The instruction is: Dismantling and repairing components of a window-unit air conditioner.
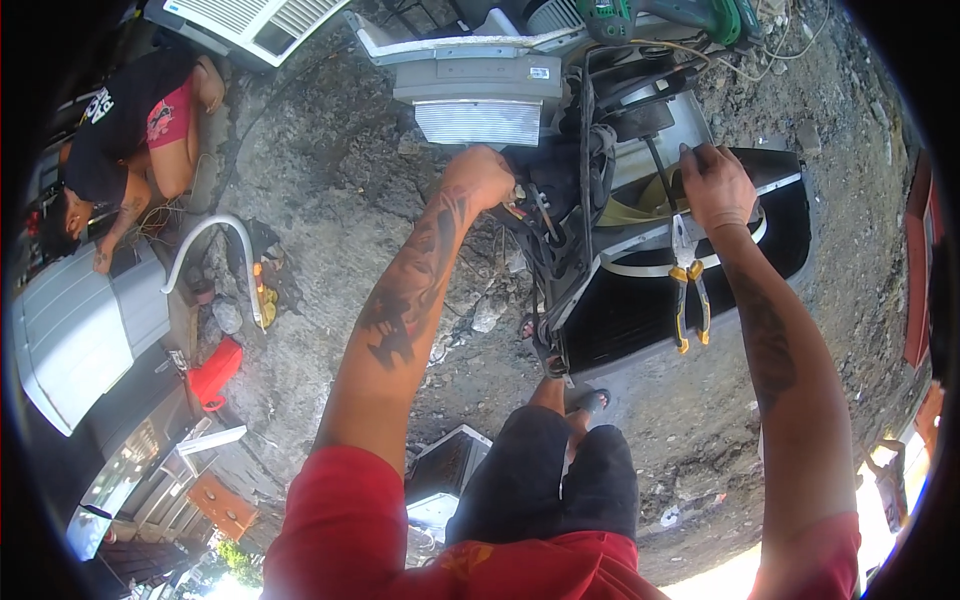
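Observation:
My left hand is closed, knuckles up, beside a cluster of wires and small metal parts on an opened appliance. Whatever its fingers hold is hidden. My right hand is curled over the appliance's metal edge, its fingertips close to a thin dark rod; I cannot make out what they grip. Just below it, pliers with yellow-and-black handles hang over the frame, jaws upward. A pale curved band and a dark panel lie beneath. Beyond my left hand is a finned metal block under a grey housing.
A green power tool lies at the far edge. At left, another person crouches by a grey casing. A white bent hose, a red object and a white grille are on the rough ground.

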The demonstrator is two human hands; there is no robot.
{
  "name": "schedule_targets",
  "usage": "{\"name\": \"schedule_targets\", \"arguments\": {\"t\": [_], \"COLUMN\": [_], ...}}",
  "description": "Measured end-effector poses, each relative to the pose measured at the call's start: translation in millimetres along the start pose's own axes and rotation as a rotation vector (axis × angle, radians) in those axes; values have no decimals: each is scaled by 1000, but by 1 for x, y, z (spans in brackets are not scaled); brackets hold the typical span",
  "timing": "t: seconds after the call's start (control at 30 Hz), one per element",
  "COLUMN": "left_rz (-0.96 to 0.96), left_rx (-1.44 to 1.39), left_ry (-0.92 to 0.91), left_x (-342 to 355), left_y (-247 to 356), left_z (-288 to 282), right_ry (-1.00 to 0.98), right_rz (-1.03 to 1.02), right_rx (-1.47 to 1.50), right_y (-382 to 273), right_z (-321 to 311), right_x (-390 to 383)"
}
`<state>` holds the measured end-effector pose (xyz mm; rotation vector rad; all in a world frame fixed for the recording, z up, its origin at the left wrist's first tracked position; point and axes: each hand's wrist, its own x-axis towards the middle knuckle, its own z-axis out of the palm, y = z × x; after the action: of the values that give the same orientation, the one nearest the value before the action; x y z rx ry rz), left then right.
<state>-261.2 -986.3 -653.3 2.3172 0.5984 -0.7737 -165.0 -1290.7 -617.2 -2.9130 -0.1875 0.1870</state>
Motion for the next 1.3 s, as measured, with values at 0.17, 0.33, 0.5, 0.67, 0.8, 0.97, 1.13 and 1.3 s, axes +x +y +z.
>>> {"name": "schedule_targets", "arguments": {"t": [0.17, 0.33, 0.5, 0.67, 0.8, 0.97, 1.13, 1.3], "left_rz": [198, 167, 95, 183, 221, 163, 184, -99], "left_rx": [-488, -586, -286, -143, 26, 129, 206, -59], "left_ry": [-167, 169, 464, 610, 647, 588, 523, 241], "left_x": [-8, -31, -54, -58, -67, -63, -58, -43], "left_y": [-27, -34, -4, -8, 5, 13, 16, 18], "left_z": [10, 21, 48, 62, 64, 56, 50, 15], "right_ry": [11, -2, -14, -7, 3, -9, 20, -67], "right_rz": [-13, -1, 26, 29, 5, -31, -54, -56], "right_rx": [7, 0, -22, 22, 28, 20, 35, 9], "right_y": [3, 1, -1, 1, 1, 1, 2, 4], "right_z": [4, 2, 3, 0, -1, -1, -3, -1], "right_x": [0, 2, 2, 1, -1, -2, -1, 0]}}
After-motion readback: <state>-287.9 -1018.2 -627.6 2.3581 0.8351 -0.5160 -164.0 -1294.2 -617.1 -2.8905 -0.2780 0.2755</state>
